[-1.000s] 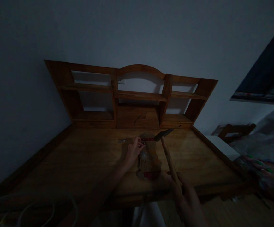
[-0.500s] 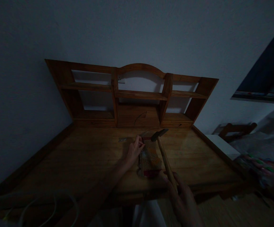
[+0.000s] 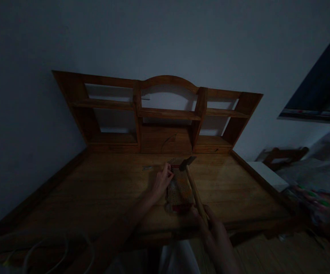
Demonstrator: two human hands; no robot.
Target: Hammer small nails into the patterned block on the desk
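My right hand (image 3: 210, 226) is wrapped round the wooden handle of a hammer (image 3: 197, 194). The dark metal head is raised over the far end of a brownish, speckled slab with red ends (image 3: 179, 192), which lies flat on the desk. At the slab's far left corner, my left hand (image 3: 163, 178) is closed with thumb and fingertips pinched together. Whatever sits between those fingers is too small and dark to make out. Several thin metal pieces, perhaps nails (image 3: 147, 168), lie on the wood just left of that hand.
The wooden desk (image 3: 105, 190) carries a shelf unit (image 3: 167, 113) along its back edge, against the wall. Right of the desk stand a white surface (image 3: 266, 175), a wooden chair (image 3: 286, 155) and plastic bags (image 3: 313, 175). Pale cables (image 3: 65, 247) curve at the lower left.
The hammer and my right hand have moved a little to the left, bringing the head nearer the left hand. My left hand keeps its pinch at the same spot.
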